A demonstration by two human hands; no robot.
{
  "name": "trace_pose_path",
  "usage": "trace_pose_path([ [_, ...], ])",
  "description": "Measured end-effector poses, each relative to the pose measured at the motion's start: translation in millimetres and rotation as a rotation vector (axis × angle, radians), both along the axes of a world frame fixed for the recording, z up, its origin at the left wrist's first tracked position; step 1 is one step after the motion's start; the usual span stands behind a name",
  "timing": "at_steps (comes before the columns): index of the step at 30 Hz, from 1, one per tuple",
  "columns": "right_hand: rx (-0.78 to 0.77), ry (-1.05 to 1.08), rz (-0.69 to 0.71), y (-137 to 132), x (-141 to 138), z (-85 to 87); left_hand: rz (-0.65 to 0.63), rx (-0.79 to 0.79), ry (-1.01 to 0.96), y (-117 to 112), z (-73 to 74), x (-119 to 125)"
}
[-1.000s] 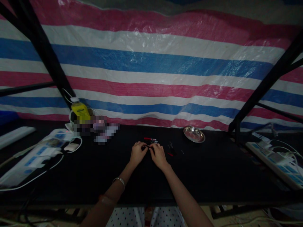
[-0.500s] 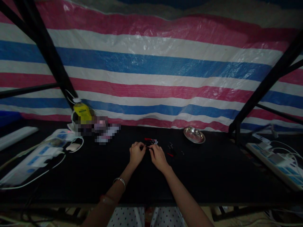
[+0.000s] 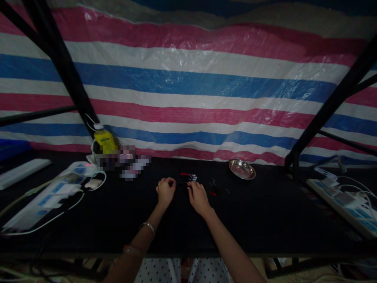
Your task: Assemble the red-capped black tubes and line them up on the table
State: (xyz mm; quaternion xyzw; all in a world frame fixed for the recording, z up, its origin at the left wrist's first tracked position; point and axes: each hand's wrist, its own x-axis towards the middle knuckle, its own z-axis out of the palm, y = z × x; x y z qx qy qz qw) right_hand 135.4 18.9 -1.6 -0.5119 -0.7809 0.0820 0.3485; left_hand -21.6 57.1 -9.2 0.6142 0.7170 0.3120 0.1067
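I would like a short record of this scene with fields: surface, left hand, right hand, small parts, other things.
surface: black table
left hand: left hand, fingers curled, what it pinches is too small to tell
right hand: right hand, lying by the small parts
small parts: red and black small parts just beyond both hands
other things: metal dish far right; yellow bottle far left; power strip at right edge
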Motion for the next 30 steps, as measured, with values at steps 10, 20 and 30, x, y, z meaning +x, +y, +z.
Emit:
trace_pose_path([
  [10,0.069,0.132,0.058,-6,2,1.7,-0.122,0.001,-0.024,-3,7.6,0],
  [20,-0.032,0.175,0.090,-1,2,-4.3,-0.403,-0.225,-0.343,11,3.5,-32],
  [30,-0.072,0.174,0.088,1,2,-6.5,-0.410,-0.128,-0.053,-1,8.6,-26],
])
